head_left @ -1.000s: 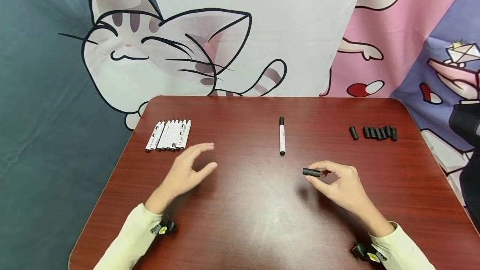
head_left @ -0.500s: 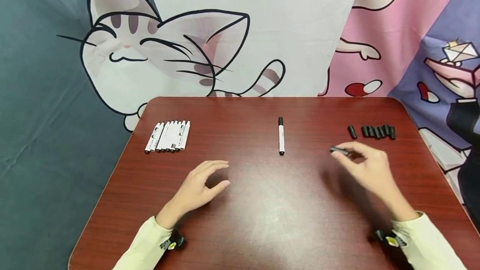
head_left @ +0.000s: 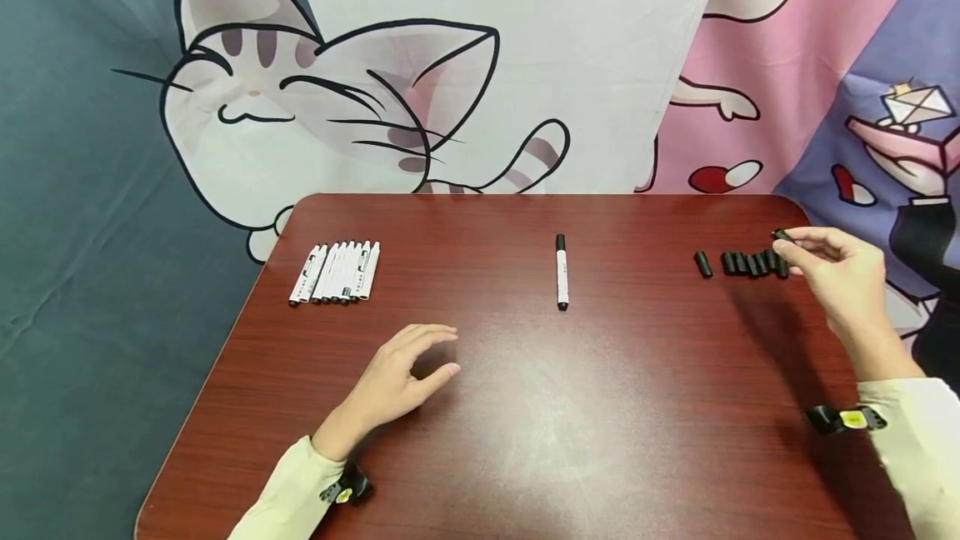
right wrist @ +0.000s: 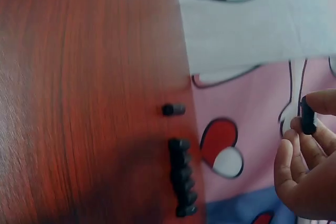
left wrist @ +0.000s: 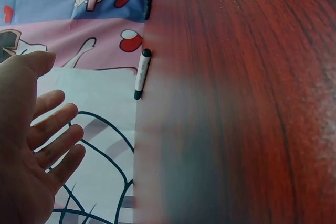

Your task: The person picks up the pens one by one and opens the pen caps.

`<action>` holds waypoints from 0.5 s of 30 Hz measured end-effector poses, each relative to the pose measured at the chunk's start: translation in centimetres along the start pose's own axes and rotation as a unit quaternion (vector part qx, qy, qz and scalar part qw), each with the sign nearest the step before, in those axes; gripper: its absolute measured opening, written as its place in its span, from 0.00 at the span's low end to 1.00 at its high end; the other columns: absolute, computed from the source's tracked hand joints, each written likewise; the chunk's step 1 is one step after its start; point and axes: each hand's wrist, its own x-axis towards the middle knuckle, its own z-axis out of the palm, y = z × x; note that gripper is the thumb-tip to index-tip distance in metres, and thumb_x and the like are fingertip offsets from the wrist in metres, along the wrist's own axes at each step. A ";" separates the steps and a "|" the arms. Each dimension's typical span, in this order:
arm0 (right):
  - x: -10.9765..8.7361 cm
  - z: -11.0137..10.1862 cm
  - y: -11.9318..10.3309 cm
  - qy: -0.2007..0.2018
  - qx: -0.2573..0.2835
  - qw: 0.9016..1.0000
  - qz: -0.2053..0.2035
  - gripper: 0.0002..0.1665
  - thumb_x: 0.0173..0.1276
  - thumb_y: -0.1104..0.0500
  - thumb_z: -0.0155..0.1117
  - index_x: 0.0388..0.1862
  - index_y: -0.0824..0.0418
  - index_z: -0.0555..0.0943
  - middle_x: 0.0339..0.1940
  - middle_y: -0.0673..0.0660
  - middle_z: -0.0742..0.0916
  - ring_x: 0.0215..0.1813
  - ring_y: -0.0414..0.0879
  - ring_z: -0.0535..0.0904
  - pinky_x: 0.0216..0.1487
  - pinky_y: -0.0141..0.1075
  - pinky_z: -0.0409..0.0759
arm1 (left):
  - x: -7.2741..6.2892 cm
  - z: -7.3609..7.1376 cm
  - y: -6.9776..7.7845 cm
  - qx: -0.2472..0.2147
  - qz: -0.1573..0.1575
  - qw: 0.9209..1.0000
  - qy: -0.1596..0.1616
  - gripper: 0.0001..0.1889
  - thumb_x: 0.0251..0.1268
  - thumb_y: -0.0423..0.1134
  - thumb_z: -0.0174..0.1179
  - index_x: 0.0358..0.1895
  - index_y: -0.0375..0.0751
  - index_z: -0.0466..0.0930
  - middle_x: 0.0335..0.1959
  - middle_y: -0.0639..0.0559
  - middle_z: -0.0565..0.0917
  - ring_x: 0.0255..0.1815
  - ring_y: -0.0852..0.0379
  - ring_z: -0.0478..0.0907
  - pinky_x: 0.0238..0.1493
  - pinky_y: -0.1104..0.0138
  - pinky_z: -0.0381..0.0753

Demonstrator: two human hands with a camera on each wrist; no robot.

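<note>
Thumb and fingers of my right hand (head_left: pixel 843 277) pinch a black marker cap (right wrist: pixel 308 115), held above the right end of a row of black caps (head_left: pixel 752 263). One more cap (head_left: pixel 702 264) lies just left of that row. My left hand (head_left: pixel 393 377) hovers over the table with fingers loosely extended and nothing in them; in the left wrist view its palm and spread fingers show. A capped black-and-white marker (head_left: pixel 562 272) lies by itself near the middle of the table, pointing away from me.
Several white markers without caps on their far ends (head_left: pixel 335 272) lie side by side at the far left of the brown table (head_left: pixel 525 440). A cloth with a cartoon cat (head_left: pixel 300 107) hangs behind the table's back edge.
My right hand has carried the cap from near the middle to the far right, above the row of caps. My left hand has shifted slightly right and nearer to me, then stayed still.
</note>
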 end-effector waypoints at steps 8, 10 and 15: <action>2.7 -3.3 1.5 -0.023 0.160 0.975 0.151 0.08 0.66 0.67 0.72 0.35 0.53 0.91 0.28 0.45 0.91 0.29 0.35 0.86 0.29 0.27 0.83 | -0.3 0.1 -0.1 0.003 0.001 1.000 -0.002 0.19 0.65 0.46 0.71 0.58 0.48 0.83 0.60 0.54 0.83 0.63 0.56 0.78 0.62 0.58 0.77; 3.3 -3.8 2.0 -0.032 0.149 0.973 0.174 0.08 0.67 0.65 0.72 0.33 0.52 0.91 0.28 0.44 0.91 0.29 0.35 0.86 0.29 0.27 0.83 | -0.3 0.1 -0.1 0.003 0.002 1.000 -0.002 0.19 0.65 0.46 0.71 0.58 0.48 0.83 0.60 0.54 0.83 0.63 0.56 0.78 0.62 0.58 0.77; 4.4 -5.0 3.4 -0.053 0.136 0.965 0.219 0.12 0.71 0.63 0.68 0.30 0.50 0.91 0.26 0.43 0.91 0.27 0.35 0.85 0.28 0.27 0.82 | -0.5 0.0 -0.1 0.004 -0.005 1.000 -0.007 0.19 0.66 0.47 0.70 0.58 0.49 0.83 0.61 0.56 0.82 0.63 0.57 0.77 0.62 0.59 0.77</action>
